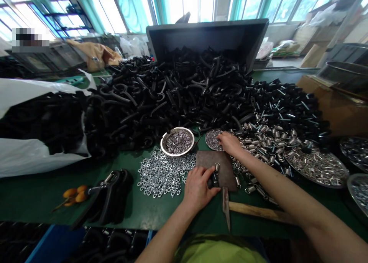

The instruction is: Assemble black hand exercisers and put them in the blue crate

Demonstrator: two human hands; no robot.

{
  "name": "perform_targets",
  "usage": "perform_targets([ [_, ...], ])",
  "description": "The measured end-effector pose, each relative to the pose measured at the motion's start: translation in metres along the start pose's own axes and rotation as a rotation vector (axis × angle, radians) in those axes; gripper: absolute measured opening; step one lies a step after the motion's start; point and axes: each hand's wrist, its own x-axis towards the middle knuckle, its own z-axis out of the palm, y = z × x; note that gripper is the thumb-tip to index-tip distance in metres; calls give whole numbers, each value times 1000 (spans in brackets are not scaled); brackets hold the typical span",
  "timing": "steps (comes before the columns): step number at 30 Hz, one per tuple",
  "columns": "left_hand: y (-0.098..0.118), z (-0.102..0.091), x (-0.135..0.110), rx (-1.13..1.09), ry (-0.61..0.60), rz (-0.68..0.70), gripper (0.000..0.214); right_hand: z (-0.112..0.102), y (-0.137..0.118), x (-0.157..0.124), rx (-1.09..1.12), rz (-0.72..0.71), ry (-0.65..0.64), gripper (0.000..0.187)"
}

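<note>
My left hand (198, 184) is closed around a small black part (212, 181), holding it down on a square metal plate (205, 159). A coiled spring (217, 167) stands at the tip of my index finger; whether it is joined to the black part I cannot tell. Beyond the plate, my right hand (230, 143) dips its pinched fingertips into a shallow dish (207, 143) of tiny metal pieces. What those fingers grip is too small to make out. A hammer (255, 211) with a wooden handle lies just nearer than the plate, its head close to my left thumb.
Hex nuts (161, 175) spread left of the plate, beside a metal bowl (162, 145) of small pins. Loose springs (258, 148) lie to the right. Black plastic parts (172, 94) heap up behind, before a tipped grey bin (207, 31). Orange fruits (76, 194) sit at left.
</note>
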Motion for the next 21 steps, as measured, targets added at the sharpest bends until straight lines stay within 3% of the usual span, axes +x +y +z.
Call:
perform_targets([
  [4, 1, -1, 1, 29, -11, 36, 66, 12, 6, 9, -50, 39, -10, 20],
  [12, 0, 3, 2, 2, -4, 36, 63, 11, 13, 6, -34, 41, -47, 13],
  [18, 2, 5, 3, -82, 25, 20, 63, 11, 17, 4, 120, 102, 34, 14],
  [21, 0, 4, 7, -240, 67, -73, 59, 7, 19, 1, 252, 150, 95, 18],
])
